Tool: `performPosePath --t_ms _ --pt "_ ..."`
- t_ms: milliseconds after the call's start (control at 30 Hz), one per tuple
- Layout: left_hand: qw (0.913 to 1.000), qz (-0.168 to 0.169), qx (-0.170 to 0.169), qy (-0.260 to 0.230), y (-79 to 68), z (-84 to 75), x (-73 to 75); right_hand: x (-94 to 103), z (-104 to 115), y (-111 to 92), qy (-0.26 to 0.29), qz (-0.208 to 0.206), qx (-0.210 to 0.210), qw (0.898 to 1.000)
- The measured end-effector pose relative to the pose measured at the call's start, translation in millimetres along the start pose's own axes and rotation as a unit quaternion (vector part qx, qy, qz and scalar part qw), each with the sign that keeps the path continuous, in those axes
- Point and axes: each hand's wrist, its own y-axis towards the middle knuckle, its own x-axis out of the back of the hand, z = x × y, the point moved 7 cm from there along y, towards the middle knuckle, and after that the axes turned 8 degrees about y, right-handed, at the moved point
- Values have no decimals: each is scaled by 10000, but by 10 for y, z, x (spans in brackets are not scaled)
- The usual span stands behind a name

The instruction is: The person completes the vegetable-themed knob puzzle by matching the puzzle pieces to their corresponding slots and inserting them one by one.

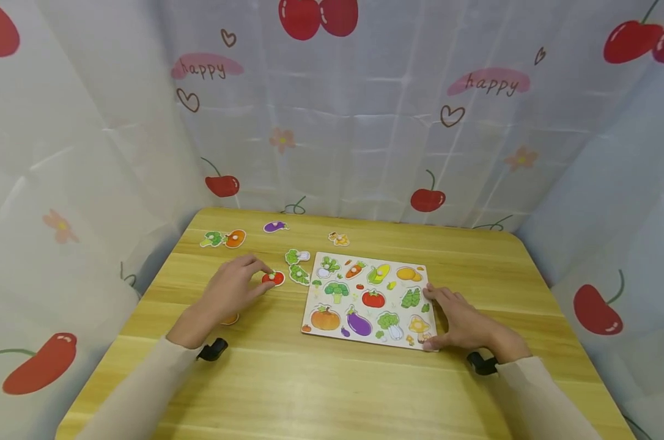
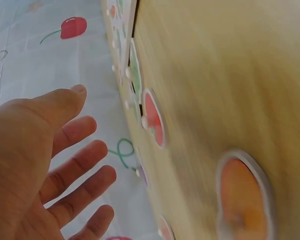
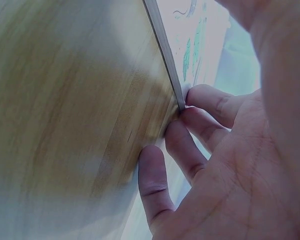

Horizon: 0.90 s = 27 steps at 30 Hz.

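Note:
My left hand (image 1: pixel 230 292) is over the table beside a knobbed tomato puzzle piece (image 1: pixel 273 278). In the left wrist view, the thumb and fingers are spread, with a gap to the tomato piece (image 2: pixel 154 117). Vegetable pictures cover the wooden puzzle board (image 1: pixel 317 297). At the board's right side, my right hand (image 1: pixel 466 321) touches the edge, its thumb by the lower corner. The right wrist view has fingertips (image 3: pixel 195 95) against the board's edge (image 3: pixel 165 52). Left of the board lie two green leafy pieces (image 1: pixel 297 256), close together.
Farther back lie an eggplant piece (image 1: pixel 276 227), a yellowish piece (image 1: pixel 339 239), a broccoli piece (image 1: pixel 211 238) and an orange pumpkin piece (image 1: pixel 235 239). Another orange piece (image 1: pixel 230 319) is partly hidden under the left wrist. A cherry-printed curtain (image 1: pixel 332 165) surrounds the wooden table (image 1: pixel 321 391).

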Motion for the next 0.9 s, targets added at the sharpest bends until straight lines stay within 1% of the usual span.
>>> performPosePath --t_ms 67,200,367,467,633,733,867,900 --pt "9999 119 116 -3 -88 89 5 -9 5 -6 19 18 -23 10000" --pt "9986 365 323 -209 -239 252 14 -17 15 -23 28 -3 -29 10000" --pt "9960 534 546 -466 -400 413 36 -16 28 -23 8 -23 22 10000" --pt "9947 616 636 -527 -481 502 29 -12 24 -17 -8 -29 40 10000" --pt "9923 809 738 -576 -587 632 19 -6 -6 -1 -7 -49 7 10000" --pt "9909 928 711 -669 -627 672 21 -8 -24 9 6 -51 -23 10000" --pt "9906 983 656 -691 -668 702 24 -13 -31 13 29 -53 -26 10000" --pt "9904 1005 685 -664 -681 715 20 -14 -27 14 36 -49 -19 10000"
